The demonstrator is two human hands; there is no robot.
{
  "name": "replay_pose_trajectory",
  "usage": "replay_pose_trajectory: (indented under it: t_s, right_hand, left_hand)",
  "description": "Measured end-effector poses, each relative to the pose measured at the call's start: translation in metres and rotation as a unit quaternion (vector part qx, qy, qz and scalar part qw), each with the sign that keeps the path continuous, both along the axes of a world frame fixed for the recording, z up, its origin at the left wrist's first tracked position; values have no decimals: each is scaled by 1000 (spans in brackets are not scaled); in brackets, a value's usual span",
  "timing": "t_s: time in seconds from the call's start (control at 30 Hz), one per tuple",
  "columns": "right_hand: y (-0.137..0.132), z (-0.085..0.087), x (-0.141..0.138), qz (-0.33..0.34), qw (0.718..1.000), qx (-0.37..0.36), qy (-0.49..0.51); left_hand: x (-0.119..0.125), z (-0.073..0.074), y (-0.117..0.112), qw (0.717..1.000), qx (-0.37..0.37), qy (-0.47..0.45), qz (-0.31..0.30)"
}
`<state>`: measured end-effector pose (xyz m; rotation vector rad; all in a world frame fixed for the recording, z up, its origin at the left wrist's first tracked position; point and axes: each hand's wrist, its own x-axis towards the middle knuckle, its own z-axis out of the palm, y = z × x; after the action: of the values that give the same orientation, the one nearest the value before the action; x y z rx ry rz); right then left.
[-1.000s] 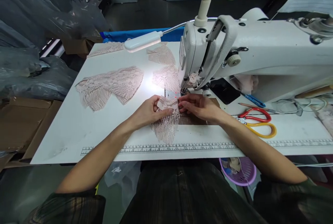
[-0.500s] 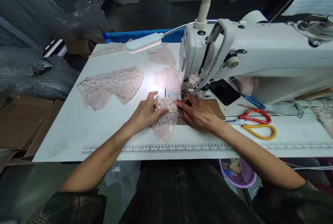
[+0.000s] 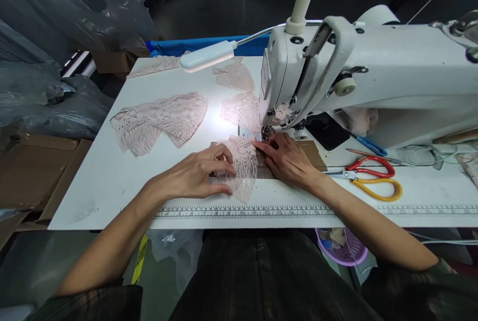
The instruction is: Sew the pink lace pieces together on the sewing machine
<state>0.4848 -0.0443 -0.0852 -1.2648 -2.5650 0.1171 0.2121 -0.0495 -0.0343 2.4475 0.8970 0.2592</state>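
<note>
A pale pink lace piece (image 3: 244, 171) lies just in front of the sewing machine's presser foot (image 3: 266, 133), partly over a brown board (image 3: 313, 154). My left hand (image 3: 199, 171) rests at its left edge, fingers bent and spread, thumb apart from them; it is open and touches the lace. On the other side, my right hand (image 3: 287, 159) has its fingers curled and the forefinger tip pressed on the lace's upper right corner. A second lace piece (image 3: 242, 109) lies behind the needle area of the white sewing machine (image 3: 282, 72).
More lace lies at the left (image 3: 160, 117). Right of my hand are scissors (image 3: 373, 176) with red and yellow handles and a black phone (image 3: 327, 131). A lamp (image 3: 209, 56) hangs over the table. A printed ruler (image 3: 242, 211) runs along the front edge; a purple basket (image 3: 347, 256) stands below.
My left hand has shifted left and toward me, its thumb coming off the lace and its fingers spreading. The right hand stays by the lace's corner. The view has shifted slightly.
</note>
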Motion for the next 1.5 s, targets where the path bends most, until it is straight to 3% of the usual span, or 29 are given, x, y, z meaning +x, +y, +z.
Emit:
replay_pose_trajectory:
  t_s: [0.1,0.2,0.37,0.47,0.6,0.7,1.0,1.23,1.5]
  right_hand:
    - [-3,-3,2,32,998,-3,47]
    - [-5,-5,2,39,997,-7,63]
    - [-7,-6,3,35,996,-5,83]
    - [-7,-6,4,32,996,-7,82]
    - [-8,-2,6,44,997,-7,69]
    - [-9,0,4,50,997,-1,51]
    - [-10,-1,1,39,998,16,54]
    - [-16,3,-9,11,1000,24,10]
    - [-16,1,-9,9,999,13,30]
  left_hand:
    - [-6,-7,-3,997,-58,-31,-46]
    - [-4,-11,-5,998,-35,-41,-35]
    - [5,1,-8,997,10,-47,-59]
    - [18,-1,-13,990,93,-83,-64]
    - [35,-21,-21,961,249,-48,-115]
    - [38,-32,-25,938,308,-37,-153]
    - [26,-40,-24,953,243,-138,-116]
    - [28,-44,-25,948,250,-154,-124]
    - [28,-46,-27,951,235,-163,-115]
